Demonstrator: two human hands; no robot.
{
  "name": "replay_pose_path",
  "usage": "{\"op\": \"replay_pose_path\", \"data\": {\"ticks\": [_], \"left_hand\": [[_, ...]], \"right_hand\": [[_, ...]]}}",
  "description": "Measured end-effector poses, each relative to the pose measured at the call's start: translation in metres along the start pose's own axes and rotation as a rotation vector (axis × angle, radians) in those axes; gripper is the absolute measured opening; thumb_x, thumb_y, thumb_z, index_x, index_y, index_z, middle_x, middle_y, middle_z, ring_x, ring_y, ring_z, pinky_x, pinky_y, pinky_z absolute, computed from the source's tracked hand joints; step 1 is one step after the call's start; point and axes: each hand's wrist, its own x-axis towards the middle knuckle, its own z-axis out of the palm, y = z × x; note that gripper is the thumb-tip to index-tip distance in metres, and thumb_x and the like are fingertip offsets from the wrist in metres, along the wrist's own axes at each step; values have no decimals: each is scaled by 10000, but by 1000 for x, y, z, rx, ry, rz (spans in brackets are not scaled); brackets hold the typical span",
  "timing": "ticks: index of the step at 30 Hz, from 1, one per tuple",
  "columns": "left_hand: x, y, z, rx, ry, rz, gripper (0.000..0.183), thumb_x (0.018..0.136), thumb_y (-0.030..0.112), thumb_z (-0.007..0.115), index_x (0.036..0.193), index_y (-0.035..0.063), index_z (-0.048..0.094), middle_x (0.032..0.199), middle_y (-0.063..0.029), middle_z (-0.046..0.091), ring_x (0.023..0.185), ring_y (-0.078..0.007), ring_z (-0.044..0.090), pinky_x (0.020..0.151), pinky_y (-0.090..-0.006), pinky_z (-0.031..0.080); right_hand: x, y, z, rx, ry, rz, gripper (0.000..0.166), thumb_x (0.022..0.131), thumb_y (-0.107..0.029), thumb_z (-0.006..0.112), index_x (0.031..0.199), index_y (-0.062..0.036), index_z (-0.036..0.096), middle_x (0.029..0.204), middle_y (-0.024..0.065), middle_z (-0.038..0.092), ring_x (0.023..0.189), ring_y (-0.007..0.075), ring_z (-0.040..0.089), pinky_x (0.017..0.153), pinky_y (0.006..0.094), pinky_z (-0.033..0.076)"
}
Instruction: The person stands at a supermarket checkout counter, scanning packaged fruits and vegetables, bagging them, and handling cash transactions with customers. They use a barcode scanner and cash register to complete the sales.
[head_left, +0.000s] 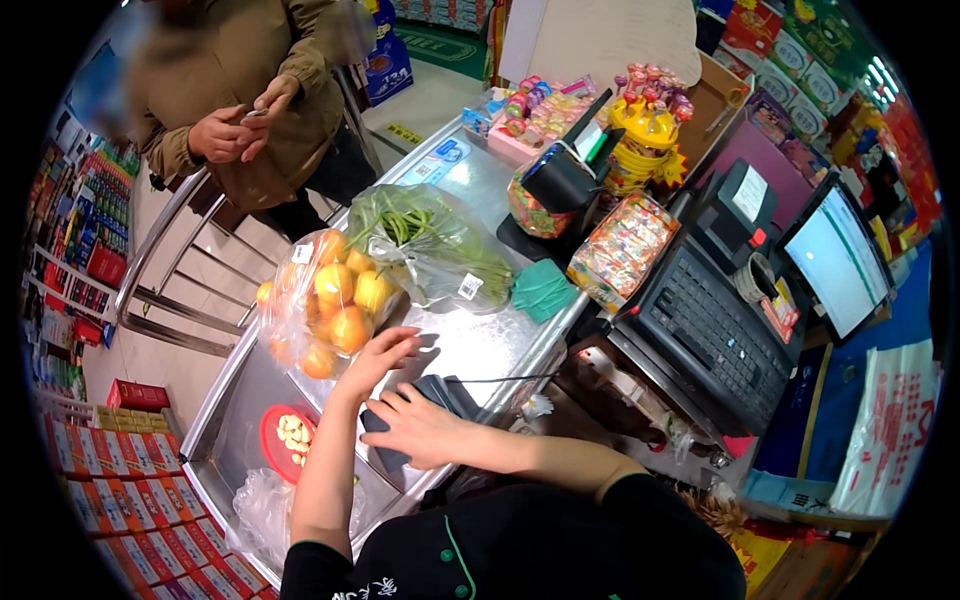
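My left hand (381, 362) is empty above the metal counter (469, 341), its fingers stretched out beside a clear plastic bag of oranges (349, 326). Fingers spread, my right hand (416, 429) lies over a dark corded device (442, 396); the hand hides much of it. Touching the orange bag is a second clear bag (442, 255) of long green beans. Both bags carry a printed label. Left of my left forearm, a red dish (276, 450) holds peeled garlic cloves. A crumpled clear bag (262, 502) lies near that forearm.
Across the counter a person in a brown jacket (240, 82) holds a small object by a metal railing (161, 229). Rightward are a green cloth (544, 291), a candy box (626, 244), a yellow lollipop stand (637, 135), a keyboard (712, 322) and a monitor (836, 259).
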Motion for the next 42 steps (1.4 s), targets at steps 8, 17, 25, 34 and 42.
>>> {"op": "replay_pose_path", "data": {"ticks": [8, 17, 25, 34, 42], "left_hand": [[-86, -37, 20, 242, 359, 316, 312, 868, 140, 530, 1156, 22, 530, 1096, -126, 531, 1057, -240, 504, 896, -330, 403], [-101, -18, 65, 992, 472, 569, 477, 749, 259, 668, 1179, 103, 535, 1257, -176, 435, 1152, -335, 437, 940, -579, 311], [-85, -29, 72, 1141, 220, 722, 506, 708, 305, 676, 1154, 100, 550, 1299, -179, 412, 1231, -353, 359, 971, -560, 244], [2, -106, 11, 1217, 271, 1320, 318, 707, 194, 637, 962, 13, 579, 1050, -197, 574, 1011, -352, 539, 869, -443, 425], [-91, -13, 79, 1238, 150, 799, 456, 813, 302, 609, 1217, 111, 518, 1316, -138, 436, 1238, -350, 361, 1013, -488, 272]], "right_hand": [[-20, -2, -2, 129, 71, -5, 517, 697, -366, 720, 1140, -153, 559, 1203, 107, 464, 1202, 268, 378, 974, 496, 275], [-146, -3, -25, 231, 1040, 968, 198, 836, -95, 572, 673, 7, 527, 620, 117, 514, 555, 225, 513, 524, 318, 405], [-309, -42, -2, -324, 1321, 1363, 222, 809, -50, 549, 1020, -41, 483, 907, 145, 530, 815, 323, 559, 695, 406, 452], [-469, -62, -18, -501, 1293, 2075, 553, 818, -114, 534, 1344, -147, 366, 883, 220, 615, 830, 384, 593, 731, 457, 463], [-528, -23, 8, -132, 773, 2494, 658, 851, -113, 379, 1428, -321, 142, 1111, 220, 580, 1012, 348, 584, 871, 450, 448]]}}
